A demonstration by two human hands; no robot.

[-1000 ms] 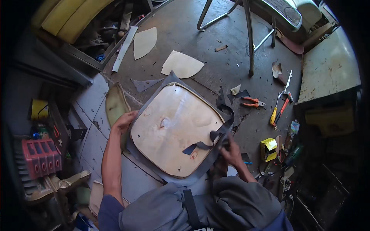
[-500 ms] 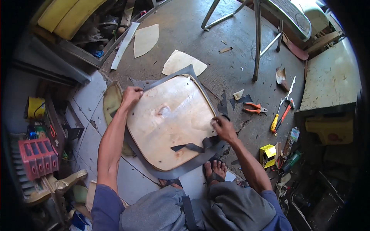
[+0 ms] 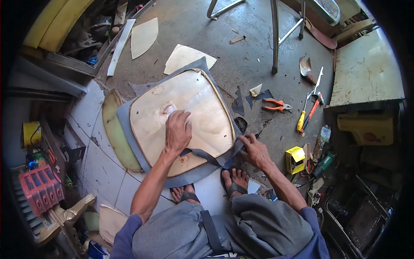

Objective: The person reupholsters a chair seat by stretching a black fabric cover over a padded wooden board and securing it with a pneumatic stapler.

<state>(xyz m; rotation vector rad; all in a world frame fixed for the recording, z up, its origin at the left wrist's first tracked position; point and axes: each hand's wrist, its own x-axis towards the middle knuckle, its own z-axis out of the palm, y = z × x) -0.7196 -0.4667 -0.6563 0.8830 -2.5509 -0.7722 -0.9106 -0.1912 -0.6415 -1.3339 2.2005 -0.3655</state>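
Lying on a grey sheet [image 3: 125, 121] at the white floor tiles' [image 3: 103, 168] edge, a pale panel [image 3: 205, 103] has the left hand [image 3: 177, 131] over it, fingers loosely curled and empty; the right hand [image 3: 256, 151] pinches a dark strip [image 3: 203, 154].

Left hand [image 3: 178, 129] apparently on panel [image 3: 205, 108]

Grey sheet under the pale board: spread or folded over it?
Spread: the grey sheet lies out past the left and near edges of the pale board, not turned over them. By the right hand, cannot tell.
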